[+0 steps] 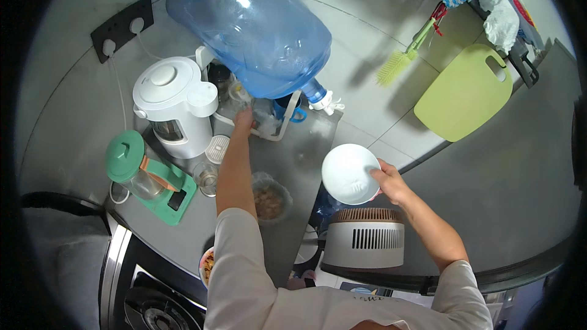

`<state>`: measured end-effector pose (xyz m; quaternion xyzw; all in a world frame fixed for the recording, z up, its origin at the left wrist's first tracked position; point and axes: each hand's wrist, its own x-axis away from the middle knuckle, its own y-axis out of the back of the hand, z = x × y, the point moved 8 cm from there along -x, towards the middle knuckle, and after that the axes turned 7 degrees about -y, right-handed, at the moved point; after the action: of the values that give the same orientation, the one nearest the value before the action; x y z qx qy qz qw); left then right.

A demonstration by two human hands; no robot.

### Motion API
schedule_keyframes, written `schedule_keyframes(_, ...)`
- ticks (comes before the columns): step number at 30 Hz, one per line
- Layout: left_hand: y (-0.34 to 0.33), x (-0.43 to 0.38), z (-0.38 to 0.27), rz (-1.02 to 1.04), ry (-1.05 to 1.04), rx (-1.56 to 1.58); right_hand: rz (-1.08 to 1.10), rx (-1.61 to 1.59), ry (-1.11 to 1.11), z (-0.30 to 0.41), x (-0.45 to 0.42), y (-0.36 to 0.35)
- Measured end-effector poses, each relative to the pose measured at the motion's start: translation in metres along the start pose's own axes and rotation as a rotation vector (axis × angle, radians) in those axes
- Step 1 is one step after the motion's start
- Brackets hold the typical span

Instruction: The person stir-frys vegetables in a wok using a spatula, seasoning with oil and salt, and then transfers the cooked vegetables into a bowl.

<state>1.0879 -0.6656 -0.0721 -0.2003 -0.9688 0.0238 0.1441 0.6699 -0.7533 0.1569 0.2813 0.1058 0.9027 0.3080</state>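
Observation:
My right hand (391,182) grips a white bowl (346,174) by its rim, thumb on the inner side, with the bowl's inside facing up. My left hand (244,119) reaches over the counter to the white frame (274,137) of a bottle stand. Clear plastic bags (267,121) and a small clear container (238,92) lie by its fingers, which are partly hidden, so a hold on anything cannot be made out. Above them a large blue water bottle (257,27) lies tilted, its white tap (326,102) pointing down to the right. A blue mug (284,107) stands underneath.
Left of my arm stand a white water dispenser (176,105), a green-lidded glass kettle (133,165) and a glass jar (206,178). A plastic-covered bowl of food (269,200) sits near my forearm. A gas stove (160,307), green cutting board (463,94) and white vented appliance (364,240) flank the counter.

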Motion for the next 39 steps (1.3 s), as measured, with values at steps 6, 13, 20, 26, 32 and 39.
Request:
schedule_keyframes(6, 0.021, 0.022, -0.005, -0.107, -0.365, -0.385, -0.028, -0.096, 0.000, -0.005, -0.008, 0.006)
schedule_keyframes(13, 0.039, 0.134, -0.002, 0.060, -0.451, -0.319, 0.073, 0.012, 0.054, 0.009, -0.024, -0.008)
schedule_keyframes(20, 0.043, 0.175, 0.023, 0.196, -0.114, -0.311, 0.131, 0.025, 0.109, 0.040, -0.012, -0.033)
schedule_keyframes(26, 0.054, 0.257, -0.097, -0.250, -0.627, -1.215, 0.074, -0.101, 0.098, 0.019, -0.017, -0.013)
schedule_keyframes(32, 0.143, 0.243, -0.079, -0.242, -0.074, -1.151, 0.094, -0.056, 0.078, 0.020, -0.011, -0.018)
schedule_keyframes(39, 0.051, 0.222, -0.148, -0.261, -0.858, -1.048, 0.058, -0.093, 0.055, 0.002, -0.015, 0.000)
